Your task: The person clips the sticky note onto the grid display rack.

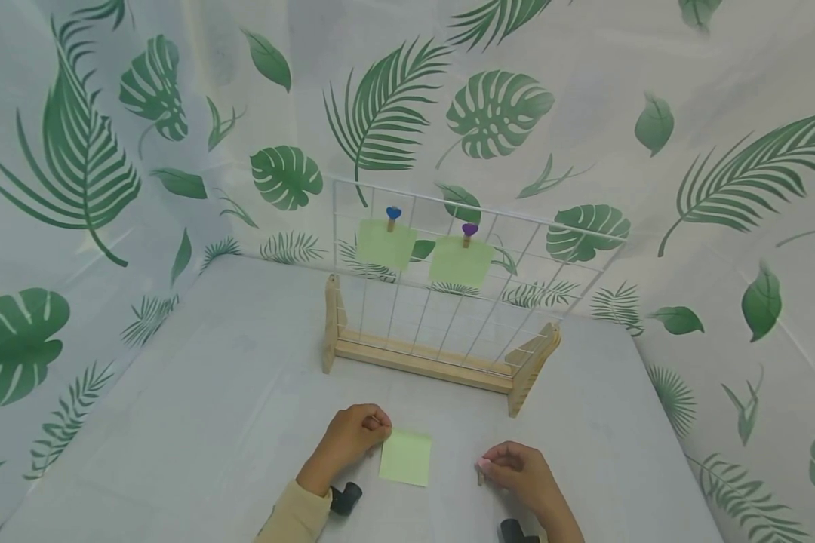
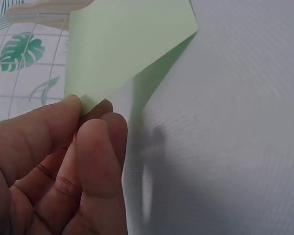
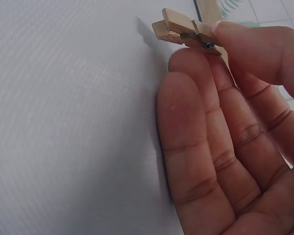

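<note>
My left hand pinches one corner of a pale green square of paper between thumb and fingertips. In the left wrist view the paper slants up from that corner above the white surface. To the right, my right hand holds a small wooden clothespin with a pink top. Its prongs, seen in the right wrist view, point away from the thumb and stand slightly apart. Behind both hands is a white wire grid, where two green papers hang from clothespins, one with a blue heart, one with a purple heart.
The grid stands in a wooden base with upright end pieces at both sides. A white cloth covers the table. Leaf-printed curtains enclose the back and sides. Black wrist cameras sit by both wrists.
</note>
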The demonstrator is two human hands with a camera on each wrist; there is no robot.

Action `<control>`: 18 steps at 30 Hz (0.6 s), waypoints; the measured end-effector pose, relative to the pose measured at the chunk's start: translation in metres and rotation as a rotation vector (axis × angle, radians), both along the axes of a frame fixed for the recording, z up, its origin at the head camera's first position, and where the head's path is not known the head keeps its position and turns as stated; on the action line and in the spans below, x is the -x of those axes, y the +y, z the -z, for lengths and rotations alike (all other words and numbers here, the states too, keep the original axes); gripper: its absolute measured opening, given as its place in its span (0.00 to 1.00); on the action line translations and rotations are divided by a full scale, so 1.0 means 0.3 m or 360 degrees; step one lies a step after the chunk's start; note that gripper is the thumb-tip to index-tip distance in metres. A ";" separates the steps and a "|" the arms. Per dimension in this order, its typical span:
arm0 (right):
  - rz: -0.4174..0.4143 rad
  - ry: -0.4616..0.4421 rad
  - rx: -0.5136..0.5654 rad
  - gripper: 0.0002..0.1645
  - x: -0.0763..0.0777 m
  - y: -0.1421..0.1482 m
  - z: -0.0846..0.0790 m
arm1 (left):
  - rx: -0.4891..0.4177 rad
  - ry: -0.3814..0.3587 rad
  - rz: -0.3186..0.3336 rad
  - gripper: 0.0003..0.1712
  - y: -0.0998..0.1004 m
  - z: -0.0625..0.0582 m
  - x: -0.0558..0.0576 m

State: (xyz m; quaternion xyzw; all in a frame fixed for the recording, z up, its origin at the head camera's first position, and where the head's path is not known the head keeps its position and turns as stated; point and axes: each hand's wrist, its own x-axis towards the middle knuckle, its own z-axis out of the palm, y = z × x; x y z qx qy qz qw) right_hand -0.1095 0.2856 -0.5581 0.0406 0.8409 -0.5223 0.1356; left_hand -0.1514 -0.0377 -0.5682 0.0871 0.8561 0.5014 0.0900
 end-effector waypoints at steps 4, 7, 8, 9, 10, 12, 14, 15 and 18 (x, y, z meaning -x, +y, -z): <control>0.0015 -0.0005 0.0056 0.14 0.000 -0.001 0.000 | -0.0053 -0.0030 0.0005 0.02 0.000 -0.007 -0.001; 0.0046 -0.0021 0.0067 0.18 -0.001 0.000 0.002 | -0.0095 -0.0055 0.0008 0.02 0.000 -0.013 -0.002; 0.0066 -0.0023 0.0058 0.18 -0.001 0.000 0.002 | -0.0107 -0.0058 0.0010 0.02 -0.001 -0.015 -0.002; 0.0083 -0.0019 0.0044 0.19 -0.001 0.000 0.001 | -0.0119 -0.0060 0.0011 0.02 -0.001 -0.016 -0.002; 0.0096 -0.0009 0.0028 0.20 -0.001 0.000 0.000 | -0.0127 -0.0059 0.0013 0.02 -0.001 -0.018 -0.002; 0.0116 0.0019 -0.0011 0.19 0.000 0.001 -0.005 | -0.0138 -0.0047 0.0015 0.02 -0.002 -0.020 -0.002; 0.0131 0.0042 -0.0033 0.18 -0.001 0.000 -0.014 | -0.0146 -0.0032 0.0021 0.02 -0.003 -0.022 -0.003; 0.0139 0.0047 -0.0031 0.18 -0.001 0.000 -0.018 | -0.0149 -0.0024 0.0024 0.02 -0.004 -0.023 -0.004; 0.0147 0.0039 -0.0004 0.18 -0.002 -0.002 -0.032 | -0.0153 -0.0001 0.0032 0.02 -0.006 -0.026 -0.005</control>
